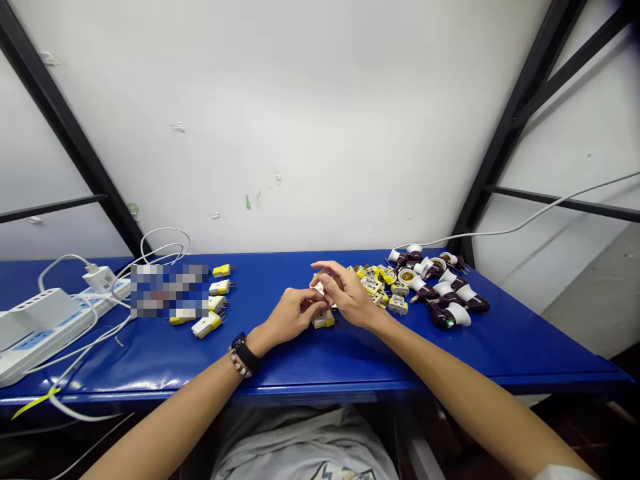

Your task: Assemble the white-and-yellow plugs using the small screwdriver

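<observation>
Near the middle of the blue table, my left hand (295, 313) and my right hand (347, 293) meet around a small white piece (320, 287), with the fingers of both closed on it. Their fingers hide most of it. Just below them a yellow and white plug (324, 321) lies on the table. Right of my right hand is a pile of yellow and white plugs (373, 285). Several more such plugs (219, 287) lie spread out on the left.
Dark purple and white lamp holders (445, 293) are heaped at the right of the blue table (270, 360). A white power strip (55, 330) with looping white cables sits at the left. Black frame posts (493, 153) stand at both sides before a white wall.
</observation>
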Tool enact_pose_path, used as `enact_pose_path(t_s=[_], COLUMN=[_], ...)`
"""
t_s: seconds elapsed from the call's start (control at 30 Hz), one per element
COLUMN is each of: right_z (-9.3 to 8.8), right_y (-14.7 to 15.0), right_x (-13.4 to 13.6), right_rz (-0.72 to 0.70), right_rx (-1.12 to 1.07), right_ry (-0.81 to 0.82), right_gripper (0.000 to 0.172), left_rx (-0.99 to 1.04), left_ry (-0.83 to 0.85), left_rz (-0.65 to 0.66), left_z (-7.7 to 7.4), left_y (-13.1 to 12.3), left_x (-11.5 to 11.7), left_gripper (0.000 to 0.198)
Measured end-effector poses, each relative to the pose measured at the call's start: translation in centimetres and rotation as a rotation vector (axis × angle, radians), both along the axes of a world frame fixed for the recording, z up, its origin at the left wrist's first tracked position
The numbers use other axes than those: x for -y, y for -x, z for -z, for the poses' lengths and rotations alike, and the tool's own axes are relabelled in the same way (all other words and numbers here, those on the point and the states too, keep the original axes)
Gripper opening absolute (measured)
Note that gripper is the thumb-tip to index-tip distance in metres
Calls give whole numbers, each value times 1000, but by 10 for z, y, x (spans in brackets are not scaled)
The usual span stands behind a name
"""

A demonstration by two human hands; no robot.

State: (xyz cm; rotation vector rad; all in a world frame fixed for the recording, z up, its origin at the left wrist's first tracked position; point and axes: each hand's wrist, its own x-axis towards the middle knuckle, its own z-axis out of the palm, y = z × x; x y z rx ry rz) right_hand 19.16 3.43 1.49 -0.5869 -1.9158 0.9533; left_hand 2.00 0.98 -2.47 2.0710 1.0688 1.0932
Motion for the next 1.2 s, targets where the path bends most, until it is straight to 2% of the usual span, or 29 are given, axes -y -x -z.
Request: enact_pose_path(t_s=[0.13,0.27,0.47,0.63,0.73,0.87,1.03,1.2], right_z=[1,-2,-1,-2,-3,-1,1,1], right_y=[2,1,2,1,-1,2,4,3], right_x=[1,3,4,4,3,1,0,1], right_rz=[82,38,83,87,97,144,146,99], right_rx=[17,36,74,98,106,70,64,34], right_ry=[-34,-115,-147,-198,-241,-183,-152,-51], right_gripper=[30,34,29,27,28,26,24,35], left_rx=[66,75,70,33,-1,-1,-49,-76], left_ry=[16,-34,-100,-105,-129,-143,-140,-162], left_rz=[-18,33,-94,-2,-51,-159,-49,-147], left_z=[-1,-5,-6,-7,-6,-5,-7,-5], left_y=[-1,-1,-4,-3,-4,-5,-2,-1], left_x=[0,2,1,3,2,-1,-1,-3], left_gripper=[19,19,19,16,17,23,23,26])
